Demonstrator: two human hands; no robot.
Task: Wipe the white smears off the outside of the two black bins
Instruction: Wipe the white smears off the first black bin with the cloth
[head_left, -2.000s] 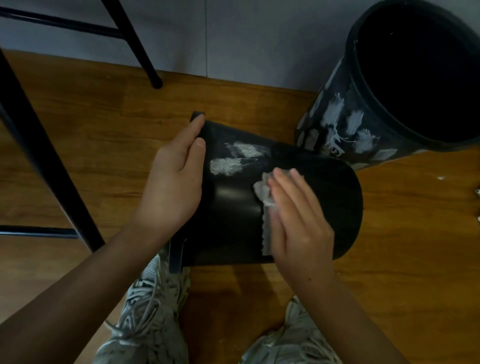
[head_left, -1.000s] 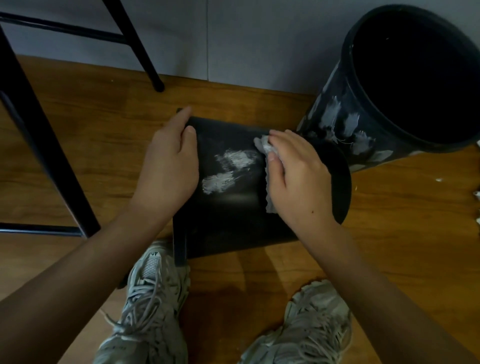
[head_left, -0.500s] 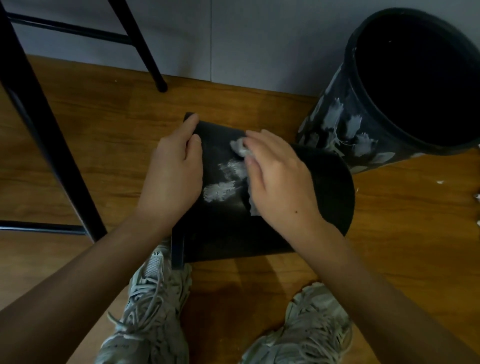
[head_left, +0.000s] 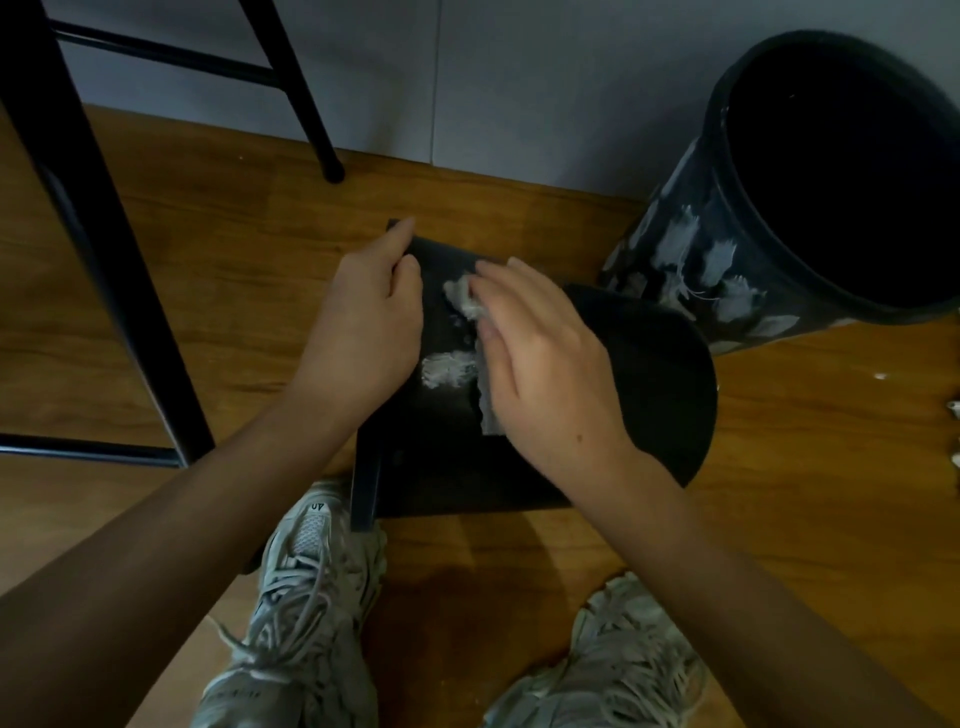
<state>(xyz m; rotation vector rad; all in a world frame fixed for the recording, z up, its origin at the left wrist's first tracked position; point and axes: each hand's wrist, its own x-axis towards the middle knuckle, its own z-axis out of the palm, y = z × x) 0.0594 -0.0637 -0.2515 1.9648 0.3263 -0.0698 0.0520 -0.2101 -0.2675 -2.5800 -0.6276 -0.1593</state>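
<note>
A black bin (head_left: 649, 395) lies on its side on the wooden floor in front of me. My left hand (head_left: 358, 332) grips its rim end on the left, thumb on the top edge. My right hand (head_left: 540, 364) presses a crumpled white cloth (head_left: 465, 299) against the bin's upper wall. A white smear (head_left: 447, 368) shows just left of my right hand. A second black bin (head_left: 722, 244) stands at the upper right, its outside covered with several white smears.
Black stool legs (head_left: 104, 249) stand at the left and back left (head_left: 306, 104). A grey wall (head_left: 493, 78) runs along the far floor edge. My two grey sneakers (head_left: 311, 597) sit below the bin. White crumbs (head_left: 880, 375) lie on the floor at the right.
My right hand has slid the cloth leftward across the bin's wall, over the upper smear. My left hand has kept its grip on the rim.
</note>
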